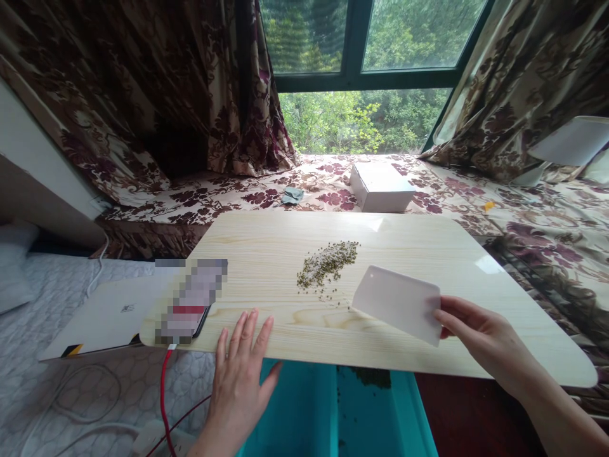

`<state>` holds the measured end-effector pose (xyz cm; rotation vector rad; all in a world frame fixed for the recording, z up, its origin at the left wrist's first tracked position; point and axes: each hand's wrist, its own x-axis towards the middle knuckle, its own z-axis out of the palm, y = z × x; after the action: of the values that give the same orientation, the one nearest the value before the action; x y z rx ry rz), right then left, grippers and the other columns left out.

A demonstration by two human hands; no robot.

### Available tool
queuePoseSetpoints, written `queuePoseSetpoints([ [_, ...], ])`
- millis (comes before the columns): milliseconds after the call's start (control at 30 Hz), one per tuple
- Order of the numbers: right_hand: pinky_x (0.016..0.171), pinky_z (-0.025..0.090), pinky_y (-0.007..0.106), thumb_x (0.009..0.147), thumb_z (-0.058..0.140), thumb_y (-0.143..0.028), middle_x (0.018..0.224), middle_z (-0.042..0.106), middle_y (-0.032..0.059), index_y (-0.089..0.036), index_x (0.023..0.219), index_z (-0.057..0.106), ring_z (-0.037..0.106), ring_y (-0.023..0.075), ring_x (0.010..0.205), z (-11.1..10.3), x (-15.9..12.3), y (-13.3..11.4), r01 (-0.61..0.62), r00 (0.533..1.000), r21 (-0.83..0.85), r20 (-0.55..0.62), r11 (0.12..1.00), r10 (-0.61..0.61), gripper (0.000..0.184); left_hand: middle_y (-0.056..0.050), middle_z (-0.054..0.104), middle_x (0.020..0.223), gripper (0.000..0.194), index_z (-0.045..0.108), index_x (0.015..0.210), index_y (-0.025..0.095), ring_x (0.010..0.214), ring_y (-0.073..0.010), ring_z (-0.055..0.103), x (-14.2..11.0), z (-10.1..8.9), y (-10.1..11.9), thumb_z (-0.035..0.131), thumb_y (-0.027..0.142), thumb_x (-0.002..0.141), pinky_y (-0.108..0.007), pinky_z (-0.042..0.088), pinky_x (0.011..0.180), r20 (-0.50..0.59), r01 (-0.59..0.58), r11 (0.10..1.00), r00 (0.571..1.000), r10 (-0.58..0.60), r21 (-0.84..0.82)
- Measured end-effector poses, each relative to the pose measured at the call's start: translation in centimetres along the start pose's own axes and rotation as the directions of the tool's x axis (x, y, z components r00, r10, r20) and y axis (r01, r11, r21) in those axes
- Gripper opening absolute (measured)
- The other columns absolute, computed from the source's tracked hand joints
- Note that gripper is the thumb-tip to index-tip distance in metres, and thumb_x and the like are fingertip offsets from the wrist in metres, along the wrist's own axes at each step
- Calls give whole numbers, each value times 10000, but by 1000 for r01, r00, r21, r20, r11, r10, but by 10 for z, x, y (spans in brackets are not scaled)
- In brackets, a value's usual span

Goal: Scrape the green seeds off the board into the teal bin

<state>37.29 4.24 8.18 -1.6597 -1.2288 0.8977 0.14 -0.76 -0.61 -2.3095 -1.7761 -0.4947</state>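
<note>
My right hand [483,333] holds the white scraper [399,301] by its right end, thumb on the near side and fingers curled behind. The pile [328,263] of green and white grains lies loose on the table [261,254], just beyond the scraper's left end, with a few strays scattered near its corner. I can't tell whether the lower edge touches the table.

I'd judge I'm at the gathering step, with the pile not yet collected. The next move calls for the edge set low behind the grains and an even draw, gentle enough that none skip off.

My right forearm slants in from the lower right, wrist nearly straight. My left hand [240,377] rests palm down at the near edge, fingers spread wide and holding nothing, thumb out over the teal bin [295,406].
</note>
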Motion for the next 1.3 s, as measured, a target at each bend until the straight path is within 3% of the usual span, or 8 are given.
queuePoseSetpoints([
  [267, 561, 567, 324, 608, 754, -556, 786, 731, 55, -206, 870, 774, 601, 174, 566, 0, 3, 20, 11, 999, -3, 48, 1000, -11, 438, -127, 327, 1514, 659, 276, 1474, 224, 1389, -308, 284, 0, 1, 0, 533, 213, 868, -535, 198, 1121, 2, -4, 1000, 1000, 4, 7],
  [633, 506, 536, 312, 524, 809, -494, 737, 730, 43, -202, 789, 759, 574, 158, 523, 7, 1, -1, -51, 997, 67, -54, 996, 54, 397, -129, 326, 1513, 646, 279, 1471, 221, 1390, -309, 280, 0, -1, 1, 524, 209, 873, -541, 190, 1119, 6, 3, 1000, 1000, -3, -3],
  [900, 504, 539, 306, 522, 812, -486, 747, 733, 50, -191, 783, 762, 586, 166, 551, 10, 3, -2, -56, 998, 79, -1, 995, 56, 398, -140, 325, 1511, 630, 298, 1462, 204, 1391, -314, 272, 0, -3, 2, 524, 205, 874, -545, 195, 1114, 20, 4, 1000, 1000, -4, 10],
  [1133, 528, 537, 277, 536, 808, -500, 710, 721, 45, -208, 747, 752, 606, 174, 600, 25, 10, -18, 9, 998, 120, 62, 993, -16, 364, -134, 320, 1515, 657, 276, 1473, 212, 1389, -310, 281, 0, -1, 1, 531, 201, 867, -535, 200, 1116, 12, 1, 1000, 1000, -1, 15],
  [1300, 517, 524, 271, 544, 799, -509, 719, 726, 47, -207, 753, 751, 605, 168, 584, 25, 12, -15, 33, 996, 80, 81, 996, -39, 370, -134, 319, 1516, 672, 272, 1476, 207, 1388, -317, 281, 0, 0, 1, 540, 205, 860, -538, 204, 1114, 14, -4, 1000, 1000, 4, 16],
])
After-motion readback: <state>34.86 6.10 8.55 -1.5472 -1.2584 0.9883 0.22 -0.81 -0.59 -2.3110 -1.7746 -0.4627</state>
